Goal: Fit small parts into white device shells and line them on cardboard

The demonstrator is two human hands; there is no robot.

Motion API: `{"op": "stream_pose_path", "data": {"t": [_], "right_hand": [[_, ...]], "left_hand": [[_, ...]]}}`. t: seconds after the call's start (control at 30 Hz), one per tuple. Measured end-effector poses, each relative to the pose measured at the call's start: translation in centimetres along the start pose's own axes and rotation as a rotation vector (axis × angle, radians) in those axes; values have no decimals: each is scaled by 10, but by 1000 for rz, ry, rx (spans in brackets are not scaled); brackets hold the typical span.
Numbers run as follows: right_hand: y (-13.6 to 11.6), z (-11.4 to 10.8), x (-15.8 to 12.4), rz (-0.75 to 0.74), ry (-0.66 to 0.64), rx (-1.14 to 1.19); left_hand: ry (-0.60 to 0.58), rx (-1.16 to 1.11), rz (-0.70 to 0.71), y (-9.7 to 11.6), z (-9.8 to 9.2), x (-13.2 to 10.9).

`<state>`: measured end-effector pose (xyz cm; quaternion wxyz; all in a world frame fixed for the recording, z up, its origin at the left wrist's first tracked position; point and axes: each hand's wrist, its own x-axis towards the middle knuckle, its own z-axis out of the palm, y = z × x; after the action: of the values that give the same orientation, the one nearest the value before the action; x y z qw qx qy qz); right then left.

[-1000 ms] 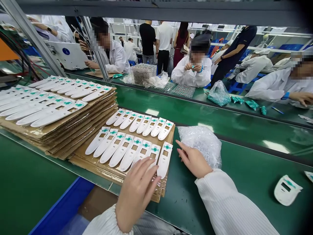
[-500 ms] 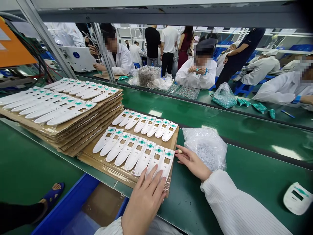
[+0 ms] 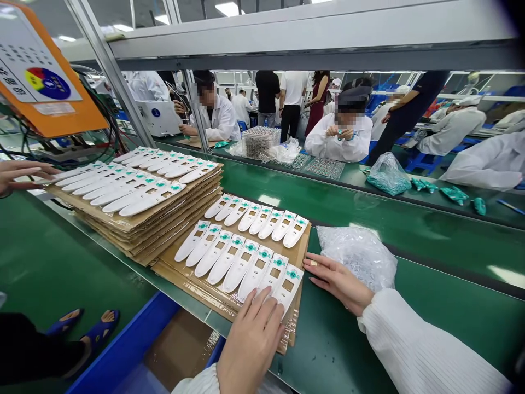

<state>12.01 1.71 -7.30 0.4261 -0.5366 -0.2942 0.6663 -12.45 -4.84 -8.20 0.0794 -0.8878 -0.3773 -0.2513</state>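
Ceiling lights [image 3: 229, 6] glow overhead; a white steel shelf [image 3: 311, 35] spans the green workbench [image 3: 443, 323]; blue stools [image 3: 426, 161] beyond.

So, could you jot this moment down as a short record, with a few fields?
Left hand: fingertips on the nearest white plastic casing
Right hand: on the green conveyor belt, fingertips at the edge of the cardboard sheet
Beside right hand: clear plastic bag
Casings: two rows on the sheet, green marks
Nearby: stack of cardboard sheets bearing more casings; co-worker's hand at far left

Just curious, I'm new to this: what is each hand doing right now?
Left hand: open, resting on a white plastic casing.
Right hand: open, holding nothing.
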Motion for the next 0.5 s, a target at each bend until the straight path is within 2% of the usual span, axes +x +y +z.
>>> {"op": "stream_pose_path", "data": {"t": [0.3,0.5], "right_hand": [[-7,7,6,111,15,71],[-8,8,7,135,39,80]], "left_hand": [[22,18,-4,-1,2,0],[40,-15,14,-3,-4,-1]]}}
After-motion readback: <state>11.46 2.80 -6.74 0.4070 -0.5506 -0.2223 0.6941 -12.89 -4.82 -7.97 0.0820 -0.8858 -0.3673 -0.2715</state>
